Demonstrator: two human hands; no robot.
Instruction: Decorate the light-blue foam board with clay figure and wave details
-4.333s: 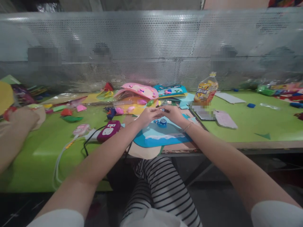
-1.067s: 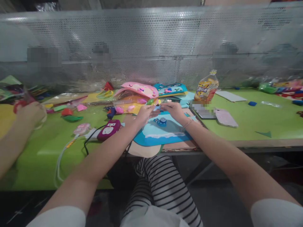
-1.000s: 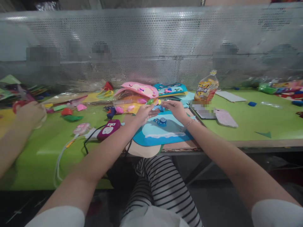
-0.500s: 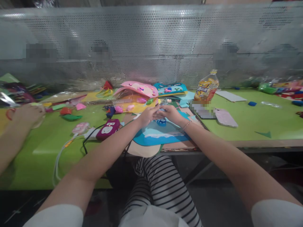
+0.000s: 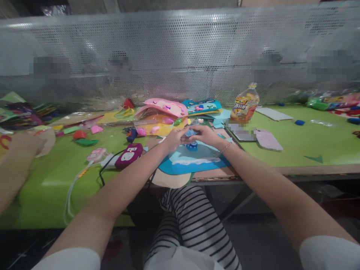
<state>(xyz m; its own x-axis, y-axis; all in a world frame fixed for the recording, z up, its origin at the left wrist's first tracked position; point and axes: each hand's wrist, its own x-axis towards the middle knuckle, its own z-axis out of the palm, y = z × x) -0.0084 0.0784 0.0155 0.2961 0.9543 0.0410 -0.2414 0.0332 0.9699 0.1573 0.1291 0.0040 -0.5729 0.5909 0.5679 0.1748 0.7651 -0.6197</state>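
My left hand (image 5: 174, 139) and my right hand (image 5: 207, 135) meet above a blue cut-out sheet. Between their fingertips is a small light blue lump (image 5: 191, 132) that looks like modelling clay. Both hands have their fingers closed around it, and part of it is hidden. Just beneath them, a darker blue shaped piece (image 5: 192, 146) with pale dots rests on the blue sheet (image 5: 168, 167). A wavy white strip (image 5: 197, 161) runs across the sheet's lower part. A beige rounded piece (image 5: 171, 180) sticks out from under it at the table edge.
Behind my hands lie a pink decorated piece (image 5: 165, 107) and a blue one (image 5: 203, 107). A snack bag (image 5: 245, 104) and a pink phone (image 5: 269, 140) are on the right. A purple device (image 5: 129, 156) with cables sits left. Another person's hand (image 5: 26, 144) works at far left.
My fingers have shifted slightly, and more of the light blue lump shows between them. At far left, the other person's hand has moved a little left and down.
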